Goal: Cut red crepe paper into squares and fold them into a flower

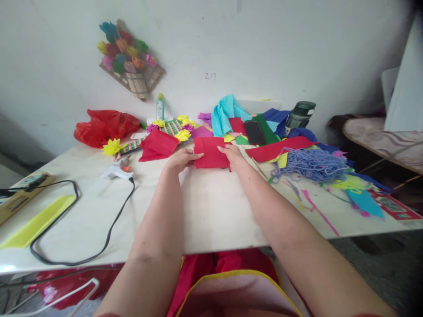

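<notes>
A roughly square piece of red crepe paper [211, 152] is held just above the table by both hands. My left hand [183, 159] pinches its left edge, thumb on top. Opposite, my right hand [231, 156] grips the right edge, also with the thumb over the front. Another red crepe sheet [159, 144] lies left of my left hand, folded or stacked. To the right of my right hand stretches a long red strip [280, 148]. Whatever the fingers do behind the held paper is hidden.
A white glue gun [118, 170] with a black cord [109, 233] lies left, near a power strip [24, 196] and yellow paper [39, 220]. Blue yarn [315, 164], a phone [254, 132], a dark bottle [300, 115] and a glue bottle [160, 108] stand or lie around.
</notes>
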`<state>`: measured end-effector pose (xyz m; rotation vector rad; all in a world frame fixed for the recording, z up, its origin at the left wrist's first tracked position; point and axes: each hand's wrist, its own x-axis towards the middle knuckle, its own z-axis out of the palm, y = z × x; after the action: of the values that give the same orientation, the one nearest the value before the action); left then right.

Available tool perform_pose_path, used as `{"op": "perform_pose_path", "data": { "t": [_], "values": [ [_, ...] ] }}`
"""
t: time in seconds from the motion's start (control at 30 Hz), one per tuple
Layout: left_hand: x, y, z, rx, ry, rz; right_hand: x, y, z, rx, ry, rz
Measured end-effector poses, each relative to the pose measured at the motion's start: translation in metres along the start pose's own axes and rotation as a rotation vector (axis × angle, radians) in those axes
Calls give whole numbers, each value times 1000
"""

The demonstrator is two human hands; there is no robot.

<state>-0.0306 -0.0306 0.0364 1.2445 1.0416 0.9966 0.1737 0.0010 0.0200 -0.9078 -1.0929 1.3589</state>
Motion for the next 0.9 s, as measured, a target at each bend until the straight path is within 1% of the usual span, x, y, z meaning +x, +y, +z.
{"op": "perform_pose_path", "data": {
  "t": [0.1,0.3,0.43,0.53,0.7,0.9],
  "values": [
    [-3,2,2,-19,-6,-1,0,-1,0,10,-9,7],
    [-2,3,4,2,38,5,1,0,0,-14,11,-5],
    [-1,3,6,0,52,8,-2,-1,2,74,-59,10],
    [-1,4,6,-10,47,14,-7,-4,5,86,-90,21],
    [-2,4,7,-36,35,36,-11,-8,8,78,-67,10],
    [-4,6,9,-33,30,26,-7,-5,6,91,-44,-12]
  ]
}}
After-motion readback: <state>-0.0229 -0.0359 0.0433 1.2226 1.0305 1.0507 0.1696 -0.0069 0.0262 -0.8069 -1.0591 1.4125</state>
